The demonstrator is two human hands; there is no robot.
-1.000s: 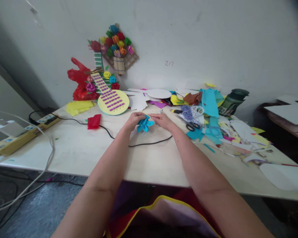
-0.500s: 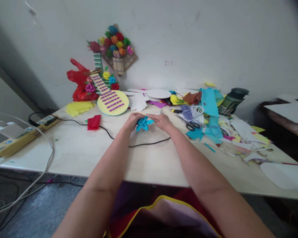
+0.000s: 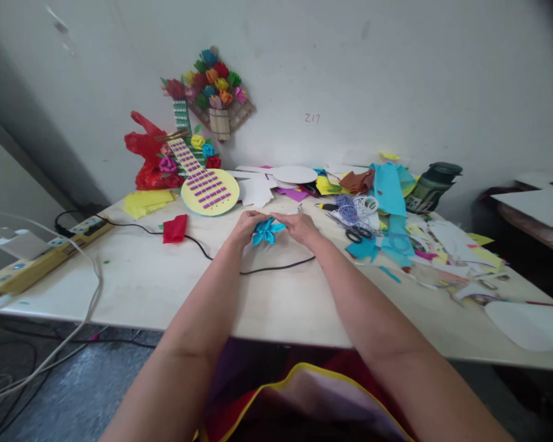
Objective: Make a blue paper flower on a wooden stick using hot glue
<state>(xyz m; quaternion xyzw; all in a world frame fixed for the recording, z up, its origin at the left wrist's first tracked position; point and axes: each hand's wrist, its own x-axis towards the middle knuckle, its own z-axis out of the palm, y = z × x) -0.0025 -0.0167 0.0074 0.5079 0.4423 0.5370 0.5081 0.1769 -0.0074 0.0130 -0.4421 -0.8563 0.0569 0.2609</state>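
While two hands (image 3: 247, 227) (image 3: 300, 228) pinch, one blue flower (image 3: 267, 231) between.

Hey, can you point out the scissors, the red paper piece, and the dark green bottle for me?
Scissors (image 3: 352, 236): head view, on the black handle.
Red paper piece (image 3: 174, 229): head view, on its middle.
Dark green bottle (image 3: 431, 190): head view, on its body.

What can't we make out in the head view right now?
Head view:
- Left hand and right hand: exact grip on blue flower, hidden by fingers and petals.
- Black cord: far end, lost at right forearm.
- Bottle label: too small, blurred.
- White card: cut off by right edge.
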